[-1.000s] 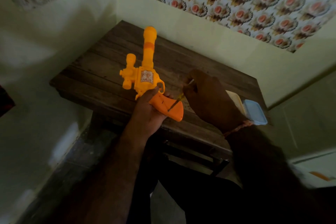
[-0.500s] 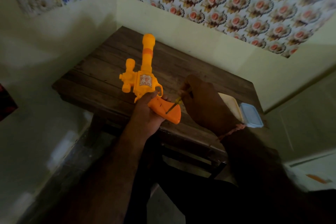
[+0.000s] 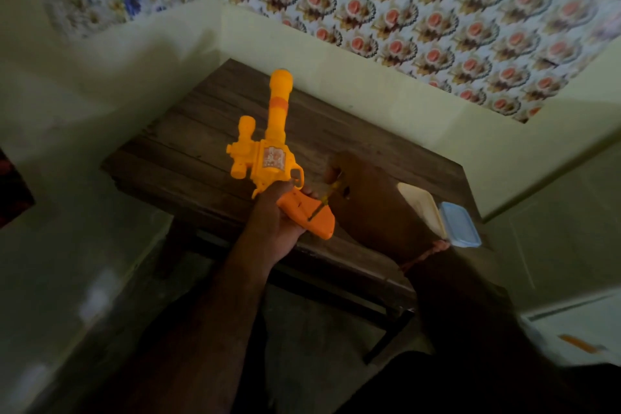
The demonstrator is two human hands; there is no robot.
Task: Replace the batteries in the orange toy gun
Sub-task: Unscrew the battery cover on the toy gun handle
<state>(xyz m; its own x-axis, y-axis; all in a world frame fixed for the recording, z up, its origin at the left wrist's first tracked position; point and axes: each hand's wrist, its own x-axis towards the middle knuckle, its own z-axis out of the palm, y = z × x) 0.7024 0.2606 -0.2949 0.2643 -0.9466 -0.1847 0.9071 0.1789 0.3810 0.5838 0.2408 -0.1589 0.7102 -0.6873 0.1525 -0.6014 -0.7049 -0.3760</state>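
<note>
Two hands work at frame center: the left hand (image 3: 272,228) grips the orange toy gun (image 3: 268,158) above the surface (image 3: 188,158), steady as before, while the right hand (image 3: 363,198) pinches a small screwdriver (image 3: 322,207) against its handle, cover unopened.

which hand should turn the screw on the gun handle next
Probably the right. The right hand already pinches the thin yellow-handled screwdriver, its tip on the handle of the orange plastic toy gun. The left hand holds that handle, steadying the gun above the dark wooden table.
</note>
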